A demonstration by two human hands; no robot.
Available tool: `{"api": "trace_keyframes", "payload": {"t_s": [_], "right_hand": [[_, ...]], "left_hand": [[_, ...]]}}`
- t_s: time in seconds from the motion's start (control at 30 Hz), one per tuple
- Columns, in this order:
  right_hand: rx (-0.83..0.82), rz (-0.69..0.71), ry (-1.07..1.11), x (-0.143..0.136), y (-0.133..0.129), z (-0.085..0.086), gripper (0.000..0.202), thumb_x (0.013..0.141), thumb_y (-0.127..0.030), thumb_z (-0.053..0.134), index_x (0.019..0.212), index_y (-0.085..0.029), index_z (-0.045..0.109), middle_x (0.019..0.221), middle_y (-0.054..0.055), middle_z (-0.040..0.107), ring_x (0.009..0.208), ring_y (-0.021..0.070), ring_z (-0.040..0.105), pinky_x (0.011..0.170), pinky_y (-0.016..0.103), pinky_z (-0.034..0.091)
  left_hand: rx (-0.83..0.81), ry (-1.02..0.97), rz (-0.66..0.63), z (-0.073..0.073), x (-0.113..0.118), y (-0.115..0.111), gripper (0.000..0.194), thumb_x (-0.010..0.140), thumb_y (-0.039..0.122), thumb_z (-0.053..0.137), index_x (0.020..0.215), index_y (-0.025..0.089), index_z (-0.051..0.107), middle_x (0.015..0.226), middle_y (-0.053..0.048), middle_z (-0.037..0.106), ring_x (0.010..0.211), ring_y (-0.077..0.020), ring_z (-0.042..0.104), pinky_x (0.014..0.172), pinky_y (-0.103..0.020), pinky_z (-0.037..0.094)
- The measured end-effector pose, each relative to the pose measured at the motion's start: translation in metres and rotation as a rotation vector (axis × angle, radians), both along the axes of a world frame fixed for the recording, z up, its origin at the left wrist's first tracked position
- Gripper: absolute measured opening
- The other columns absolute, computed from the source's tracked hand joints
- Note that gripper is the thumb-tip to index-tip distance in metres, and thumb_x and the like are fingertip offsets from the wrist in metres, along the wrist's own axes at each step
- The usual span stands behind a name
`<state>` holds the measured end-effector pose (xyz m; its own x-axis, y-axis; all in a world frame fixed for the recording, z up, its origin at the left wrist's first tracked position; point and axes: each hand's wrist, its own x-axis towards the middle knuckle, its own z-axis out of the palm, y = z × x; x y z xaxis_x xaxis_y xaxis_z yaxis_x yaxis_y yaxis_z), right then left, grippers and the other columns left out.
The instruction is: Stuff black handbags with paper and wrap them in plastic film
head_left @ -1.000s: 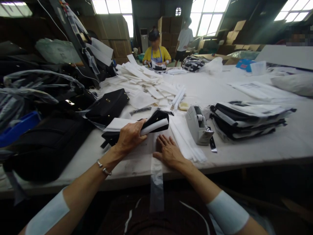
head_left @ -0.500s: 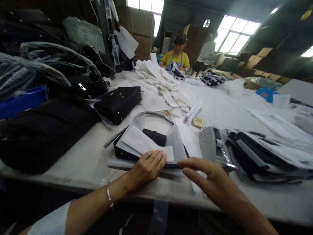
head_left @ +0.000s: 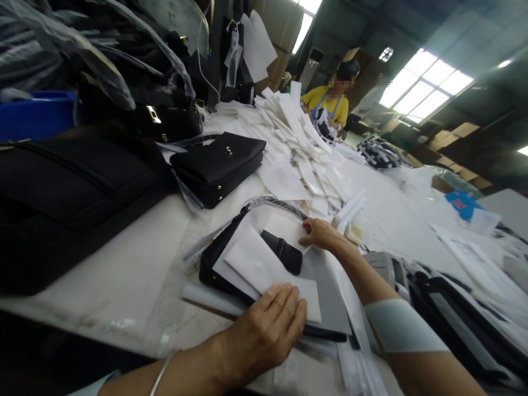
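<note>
A black handbag (head_left: 221, 276) lies flat before me, with thin white sheets and a folded white foam sheet (head_left: 272, 264) on it. My left hand (head_left: 276, 324) rests on the foam sheet's lower edge, fingers stretched out and lying flat. At the far right side of the bag, my right hand (head_left: 319, 234) has its fingers curled over the plastic-wrapped handle (head_left: 284, 204); part of that grip is hidden. Between the hands sits a black strap piece (head_left: 284, 252), partly covered by the foam sheet.
Another black handbag (head_left: 218, 162) stands behind, and a large black bag (head_left: 78, 203) lies left. White foam strips (head_left: 297, 137) are heaped behind. A grey tape dispenser (head_left: 381, 267) and stacked black bags (head_left: 454, 313) are on the right. A co-worker in yellow (head_left: 330, 104) sits across the table.
My right hand has moved away from me, from the bag's near right corner to its handle. My left hand stays on the foam sheet. The view has shifted.
</note>
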<state>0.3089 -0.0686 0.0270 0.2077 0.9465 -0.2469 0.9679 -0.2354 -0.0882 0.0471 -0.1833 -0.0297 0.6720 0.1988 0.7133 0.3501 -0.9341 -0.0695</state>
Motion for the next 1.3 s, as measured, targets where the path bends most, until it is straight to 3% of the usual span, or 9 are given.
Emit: {"api": "trace_keyframes", "payload": {"t_s": [0.13, 0.3, 0.4, 0.63, 0.83, 0.97, 1.1, 1.2, 1.3], "right_hand": [[-0.059, -0.053, 0.006, 0.009, 0.012, -0.008, 0.046, 0.062, -0.036, 0.080, 0.103, -0.019, 0.067, 0.085, 0.003, 0.071, 0.078, 0.0193, 0.066, 0.064, 0.026, 0.047], [-0.121, -0.076, 0.008, -0.001, 0.016, -0.002, 0.014, 0.067, -0.029, 0.076, 0.076, -0.021, 0.068, 0.066, -0.002, 0.066, 0.064, 0.0141, 0.062, 0.054, 0.023, 0.040], [-0.095, -0.055, -0.027, -0.015, 0.014, 0.008, 0.010, 0.067, -0.024, 0.074, 0.066, -0.021, 0.065, 0.061, -0.002, 0.062, 0.064, 0.0149, 0.060, 0.053, 0.023, 0.037], [0.136, -0.024, -0.072, -0.052, 0.002, 0.049, 0.004, 0.078, -0.022, 0.066, 0.081, -0.021, 0.063, 0.074, 0.003, 0.064, 0.072, 0.0173, 0.057, 0.059, 0.026, 0.032], [0.261, 0.009, -0.039, -0.079, -0.042, 0.071, 0.011, 0.078, -0.024, 0.067, 0.076, -0.022, 0.057, 0.068, -0.002, 0.060, 0.066, 0.0144, 0.054, 0.059, 0.025, 0.032], [0.418, 0.122, 0.099, -0.091, -0.091, 0.065, 0.013, 0.082, -0.025, 0.064, 0.074, -0.022, 0.054, 0.064, -0.004, 0.059, 0.062, 0.0139, 0.054, 0.060, 0.025, 0.036], [0.527, 0.261, 0.212, -0.095, -0.139, 0.048, 0.010, 0.087, -0.024, 0.059, 0.078, -0.022, 0.054, 0.073, -0.002, 0.063, 0.065, 0.0144, 0.057, 0.064, 0.025, 0.041], [0.583, 0.322, 0.224, -0.097, -0.162, 0.032, 0.012, 0.088, -0.021, 0.057, 0.078, -0.022, 0.052, 0.075, 0.000, 0.060, 0.069, 0.0155, 0.058, 0.066, 0.026, 0.043], [0.664, 0.308, 0.247, -0.098, -0.173, 0.020, 0.013, 0.089, -0.019, 0.057, 0.079, -0.022, 0.050, 0.073, -0.001, 0.057, 0.067, 0.0151, 0.057, 0.065, 0.026, 0.043]], "left_hand": [[-0.026, -0.007, 0.000, -0.001, 0.001, -0.001, 0.037, 0.097, 0.018, 0.040, 0.125, 0.008, 0.062, 0.124, -0.015, 0.066, 0.119, -0.0263, 0.061, 0.106, -0.039, 0.046], [-0.014, -0.026, 0.001, -0.002, 0.001, -0.001, 0.036, 0.097, 0.018, 0.042, 0.124, 0.008, 0.062, 0.123, -0.015, 0.067, 0.117, -0.0259, 0.061, 0.106, -0.039, 0.045], [0.000, -0.036, -0.002, -0.004, 0.001, 0.000, 0.035, 0.097, 0.019, 0.042, 0.124, 0.008, 0.061, 0.123, -0.015, 0.066, 0.117, -0.0259, 0.061, 0.106, -0.040, 0.044], [-0.024, 0.020, -0.014, -0.006, 0.001, 0.000, 0.032, 0.098, 0.018, 0.043, 0.124, 0.009, 0.058, 0.123, -0.014, 0.065, 0.116, -0.0241, 0.060, 0.104, -0.039, 0.045], [-0.038, 0.031, -0.021, -0.003, 0.001, 0.000, 0.031, 0.098, 0.017, 0.042, 0.124, 0.009, 0.058, 0.121, -0.012, 0.065, 0.114, -0.0236, 0.061, 0.103, -0.038, 0.046], [-0.066, 0.001, -0.018, 0.001, 0.005, 0.001, 0.028, 0.098, 0.015, 0.043, 0.122, 0.009, 0.057, 0.117, -0.011, 0.067, 0.111, -0.0231, 0.062, 0.101, -0.037, 0.047], [-0.109, -0.006, -0.024, 0.005, 0.009, 0.002, 0.026, 0.098, 0.014, 0.044, 0.121, 0.009, 0.056, 0.117, -0.013, 0.066, 0.113, -0.0239, 0.062, 0.101, -0.039, 0.047], [-0.159, 0.008, -0.083, 0.009, 0.003, 0.003, 0.024, 0.096, 0.011, 0.047, 0.118, 0.010, 0.055, 0.116, -0.013, 0.066, 0.112, -0.0235, 0.063, 0.103, -0.039, 0.046], [-0.259, 0.016, -0.202, 0.014, -0.007, 0.004, 0.039, 0.090, 0.026, 0.062, 0.122, 0.009, 0.051, 0.120, -0.015, 0.063, 0.115, -0.0272, 0.061, 0.107, -0.044, 0.044]]}}
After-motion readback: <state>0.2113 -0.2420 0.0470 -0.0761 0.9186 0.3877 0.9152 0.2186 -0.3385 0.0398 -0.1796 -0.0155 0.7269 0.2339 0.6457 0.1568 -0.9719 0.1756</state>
